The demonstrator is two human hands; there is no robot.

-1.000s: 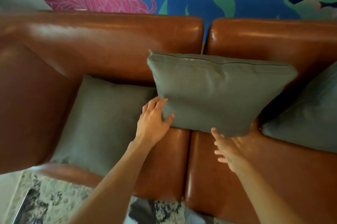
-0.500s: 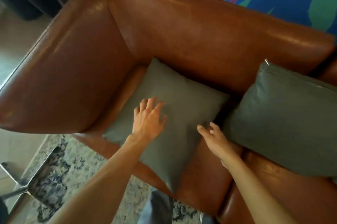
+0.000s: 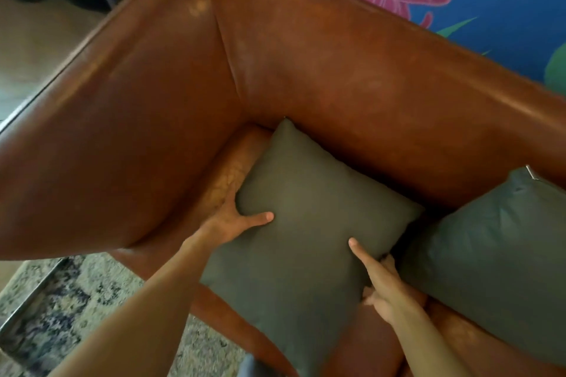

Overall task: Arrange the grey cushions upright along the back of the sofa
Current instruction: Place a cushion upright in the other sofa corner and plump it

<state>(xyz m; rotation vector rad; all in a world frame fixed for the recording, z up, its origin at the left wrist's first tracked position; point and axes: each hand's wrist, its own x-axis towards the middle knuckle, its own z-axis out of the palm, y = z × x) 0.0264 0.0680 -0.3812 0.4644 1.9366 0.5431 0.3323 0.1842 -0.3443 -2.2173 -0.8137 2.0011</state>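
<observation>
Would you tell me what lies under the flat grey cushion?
The flat grey cushion lies on the sofa's brown seat; both hands' fingers tuck beneath its edges, hidden.

The flat cushion [image 3: 306, 223] fills most of the corner seat of the sofa [image 3: 337, 70], its far corner pushed against the backrest. A narrow strip of bare seat shows between its left edge and the armrest [image 3: 107, 131]; the left hand [image 3: 232, 220] is wedged there, fingers [image 3: 228, 195] under the edge and thumb on top. On the other side the second cushion [image 3: 490, 269] stands close, leaving only a tight dark gap, and the right hand [image 3: 382, 287] sits in that gap against the flat cushion's edge. The tall armrest and backrest wall in the corner on two sides. Open room lies toward the front, over the seat edge and the rug [image 3: 61, 315].
</observation>
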